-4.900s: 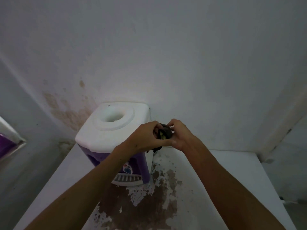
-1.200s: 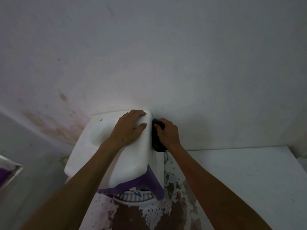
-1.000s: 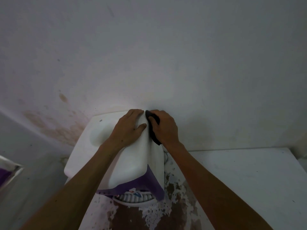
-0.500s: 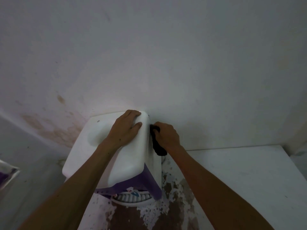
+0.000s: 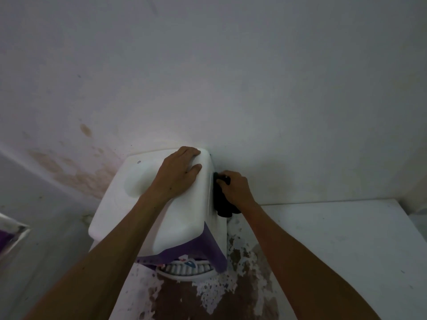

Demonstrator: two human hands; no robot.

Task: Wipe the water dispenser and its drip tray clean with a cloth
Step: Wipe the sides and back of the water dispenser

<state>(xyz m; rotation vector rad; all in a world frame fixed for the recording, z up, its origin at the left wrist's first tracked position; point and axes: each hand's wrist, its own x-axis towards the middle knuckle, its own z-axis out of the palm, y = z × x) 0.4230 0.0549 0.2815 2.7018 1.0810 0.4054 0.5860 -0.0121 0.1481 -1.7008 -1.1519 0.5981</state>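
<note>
A white water dispenser (image 5: 120,204) with a purple front stands on a table against the wall. Its slotted drip tray (image 5: 184,271) juts out at the bottom front. My left hand (image 5: 178,174) lies flat on the dispenser's top near the back right corner, fingers over the edge. My right hand (image 5: 235,188) grips a dark cloth (image 5: 221,204) and holds it against the dispenser's right side, close to the wall. Most of that side is hidden from here.
The white table (image 5: 323,239) has a patch of peeled brown surface (image 5: 231,296) in front of the dispenser. A stained white wall (image 5: 69,172) rises directly behind. A white and purple object (image 5: 11,234) shows at the left edge.
Five seconds ago both hands held the cloth in front of the dispenser. Since then my left hand settled on top, and my right hand has rubbed the cloth up and down the right side.
</note>
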